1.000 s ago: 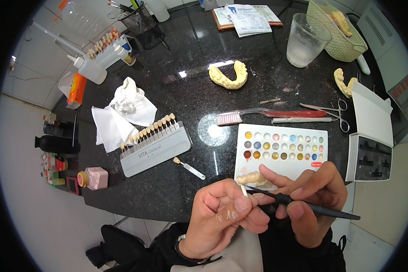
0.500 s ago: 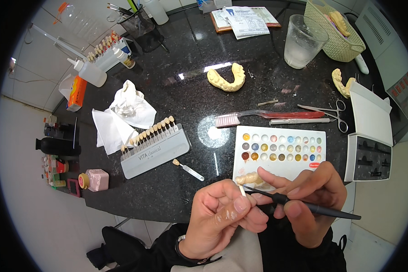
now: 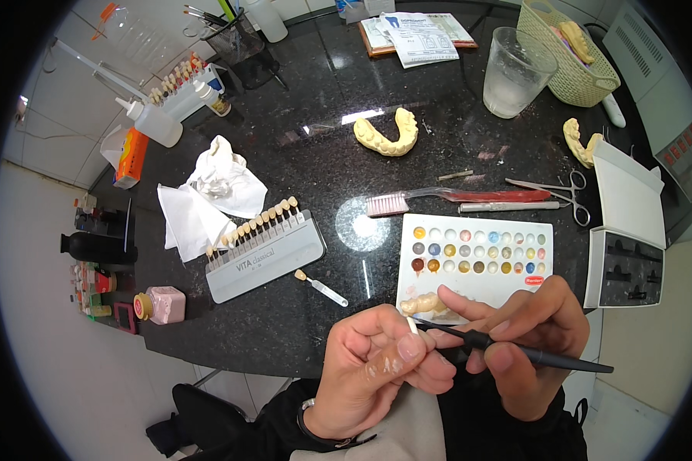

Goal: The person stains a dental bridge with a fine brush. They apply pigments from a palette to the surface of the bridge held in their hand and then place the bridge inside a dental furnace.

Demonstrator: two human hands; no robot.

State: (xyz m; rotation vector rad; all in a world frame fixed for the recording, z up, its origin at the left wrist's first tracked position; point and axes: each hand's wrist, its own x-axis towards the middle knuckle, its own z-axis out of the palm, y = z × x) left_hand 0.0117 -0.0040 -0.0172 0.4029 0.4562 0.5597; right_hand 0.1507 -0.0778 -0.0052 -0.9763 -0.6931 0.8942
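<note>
My left hand (image 3: 377, 359) pinches a slim white peg (image 3: 413, 326) between thumb and fingers. Whatever sits at the peg's upper end is too small to make out. In my right hand (image 3: 530, 346) is a black-handled fine brush (image 3: 550, 357), gripped like a pen, its thin tip close to the top of the peg. Just beyond the fingers, a row of tooth-coloured dental crowns (image 3: 423, 304) lies at the lower left corner of a white stain palette (image 3: 477, 283) with coloured wells. The fingers of both hands nearly meet.
Left of the palette lie a shade guide (image 3: 273, 263) and one loose shade tab (image 3: 327, 292). Beyond it are a toothbrush (image 3: 469, 194), scissor-handled forceps (image 3: 569, 192) and a yellow dental cast (image 3: 388, 138). A glass (image 3: 515, 73) stands farther back; an opened box (image 3: 627, 265) sits right.
</note>
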